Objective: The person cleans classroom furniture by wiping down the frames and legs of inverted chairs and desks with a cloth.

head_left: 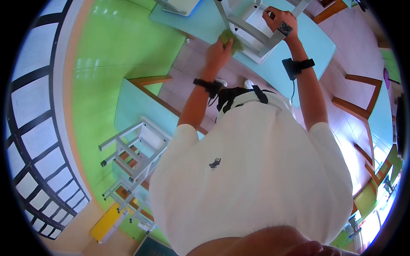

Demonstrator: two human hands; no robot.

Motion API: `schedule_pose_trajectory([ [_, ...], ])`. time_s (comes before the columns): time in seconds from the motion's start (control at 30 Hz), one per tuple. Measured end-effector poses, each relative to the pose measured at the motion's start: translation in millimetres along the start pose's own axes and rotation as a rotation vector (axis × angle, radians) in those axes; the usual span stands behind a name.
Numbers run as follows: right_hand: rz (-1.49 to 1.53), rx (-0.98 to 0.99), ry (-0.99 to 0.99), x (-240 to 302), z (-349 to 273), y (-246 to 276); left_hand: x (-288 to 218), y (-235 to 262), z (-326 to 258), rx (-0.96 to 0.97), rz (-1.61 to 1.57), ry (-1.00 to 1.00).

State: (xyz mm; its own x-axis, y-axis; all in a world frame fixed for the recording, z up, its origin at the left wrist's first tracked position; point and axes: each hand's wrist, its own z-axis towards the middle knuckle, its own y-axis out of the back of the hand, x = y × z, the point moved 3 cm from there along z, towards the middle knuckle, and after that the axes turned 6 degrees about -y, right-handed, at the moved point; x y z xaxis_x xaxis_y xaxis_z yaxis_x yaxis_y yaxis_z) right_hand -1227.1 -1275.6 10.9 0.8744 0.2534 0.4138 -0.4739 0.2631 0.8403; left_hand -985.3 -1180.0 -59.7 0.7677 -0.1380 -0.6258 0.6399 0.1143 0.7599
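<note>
An upturned stool with grey metal legs and a white seat rests on a light-blue table ahead of me. My left hand is closed on a green cloth, which is pressed against the stool's near-left side. At the stool's right, my right hand is closed with its fingers curled at the frame, partly behind a leg with a dark foot. Exactly what its fingers wrap is partly hidden. Both wrists carry black straps.
To my left, several more upturned stools stand on another light-blue table with a wooden edge. A blue-edged white object lies on the far table. Wooden-framed tables are at the right. A green wall rises at the left.
</note>
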Motion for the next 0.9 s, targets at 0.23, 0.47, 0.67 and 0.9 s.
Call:
schedule_pose_trajectory([
  [0.23,-0.023,0.126,-0.130,15.6,0.8,9.1,68.1,-74.7,-21.8,0.141,0.042,0.026],
  [0.47,0.015,0.083,-0.133,17.8,2.0,5.1,82.9,-133.7,18.1,0.367,0.160,0.172],
  [0.67,0.063,0.018,-0.155,14.5,2.9,12.3,72.9,-144.8,20.6,0.341,0.156,0.193],
  [0.9,0.176,-0.062,-0.153,13.2,2.3,15.9,98.8,-137.0,20.6,0.391,0.320,0.001],
])
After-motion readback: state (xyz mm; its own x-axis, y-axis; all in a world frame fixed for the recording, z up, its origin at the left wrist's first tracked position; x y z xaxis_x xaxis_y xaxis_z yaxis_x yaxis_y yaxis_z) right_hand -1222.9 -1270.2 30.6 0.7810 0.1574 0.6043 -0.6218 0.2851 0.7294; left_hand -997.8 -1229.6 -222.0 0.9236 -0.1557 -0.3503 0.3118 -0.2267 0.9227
